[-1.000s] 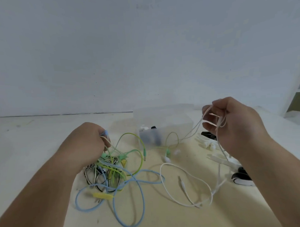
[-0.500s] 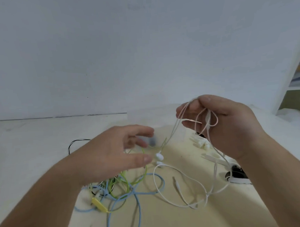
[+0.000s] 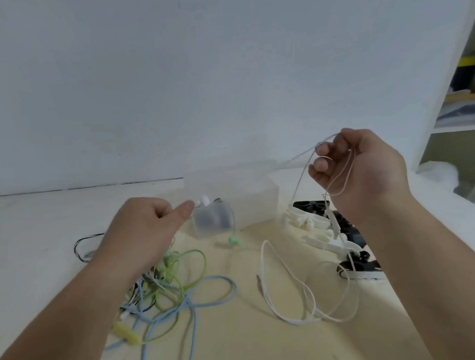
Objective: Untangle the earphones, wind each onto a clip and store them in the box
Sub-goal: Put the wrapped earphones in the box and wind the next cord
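While the right hand [image 3: 362, 175] is hanging raised above the table [image 3: 237, 346], its fingers are curling in toward the palm and gripping a few loose loops of the white earphone [image 3: 295, 321]. From that fist one strand is dropping straight down past the wrist, and the rest of the cord is lying in a wide loop on the table, plug end resting free inside the loop. Another strand is stretching from the fist leftward over the box [image 3: 253, 195] toward the left hand [image 3: 141, 231]. That hand is reaching out low, knuckles up, thumb pushed forward; it seems to be pinching the cord right at a white earbud [image 3: 204, 199], though the blur there is making the grip hard to read.

Under the left wrist the tangle [image 3: 164, 284] is sitting on the table: blue, green and black cords knotted together, with a yellow piece [image 3: 127, 333] poking out near the forearm and a green earbud [image 3: 233, 239] lying apart, just in front of the box. Standing at the back against the wall [image 3: 174, 87], the translucent box is showing something dark and something white in its near corner. White clips [image 3: 324, 241] are lying in a small heap to its right, below the right hand, with black ones mixed in beside them.
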Motion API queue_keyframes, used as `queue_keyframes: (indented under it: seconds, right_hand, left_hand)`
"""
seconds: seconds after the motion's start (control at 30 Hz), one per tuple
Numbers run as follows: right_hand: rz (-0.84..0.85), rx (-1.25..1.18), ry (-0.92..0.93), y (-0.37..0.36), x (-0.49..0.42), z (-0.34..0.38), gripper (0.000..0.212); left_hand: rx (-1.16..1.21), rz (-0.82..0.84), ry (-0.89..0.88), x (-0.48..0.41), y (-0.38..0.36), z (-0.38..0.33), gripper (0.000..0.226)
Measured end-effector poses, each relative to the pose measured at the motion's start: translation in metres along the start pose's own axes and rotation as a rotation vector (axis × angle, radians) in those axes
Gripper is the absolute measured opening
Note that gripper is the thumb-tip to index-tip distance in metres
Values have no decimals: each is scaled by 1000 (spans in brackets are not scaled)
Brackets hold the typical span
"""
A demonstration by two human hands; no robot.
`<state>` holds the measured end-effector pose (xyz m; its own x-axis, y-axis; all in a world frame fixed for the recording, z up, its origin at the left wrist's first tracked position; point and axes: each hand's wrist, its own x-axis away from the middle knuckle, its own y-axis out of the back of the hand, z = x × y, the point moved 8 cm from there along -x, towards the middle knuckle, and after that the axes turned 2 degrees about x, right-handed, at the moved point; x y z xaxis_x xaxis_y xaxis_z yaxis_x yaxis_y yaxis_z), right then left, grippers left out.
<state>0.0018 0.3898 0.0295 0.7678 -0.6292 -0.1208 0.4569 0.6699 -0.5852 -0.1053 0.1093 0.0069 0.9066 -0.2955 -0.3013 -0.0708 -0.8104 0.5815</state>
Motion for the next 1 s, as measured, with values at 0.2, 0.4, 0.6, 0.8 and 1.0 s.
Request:
queue_keyframes:
  seconds: [0.2, 0.4, 0.6, 0.8, 1.0]
  right_hand:
    - [6, 22, 41, -1, 0, 8, 39]
    - [202, 326, 10, -17, 7, 2, 38]
    - [276, 819, 80, -13, 8, 4, 33]
    - [593, 1095, -69, -23, 27, -23, 25]
    - [817, 1014, -144, -36, 45, -30, 21]
  left_hand:
    - [-342, -132, 51, -2, 24, 9, 31]
    - [-519, -118, -71, 3, 7, -4, 29]
    - [-505, -281, -197, 5, 18, -12, 42]
    - [-139, -204, -470, 24, -4, -50, 11]
    - [229, 287, -307, 39, -62, -52, 56]
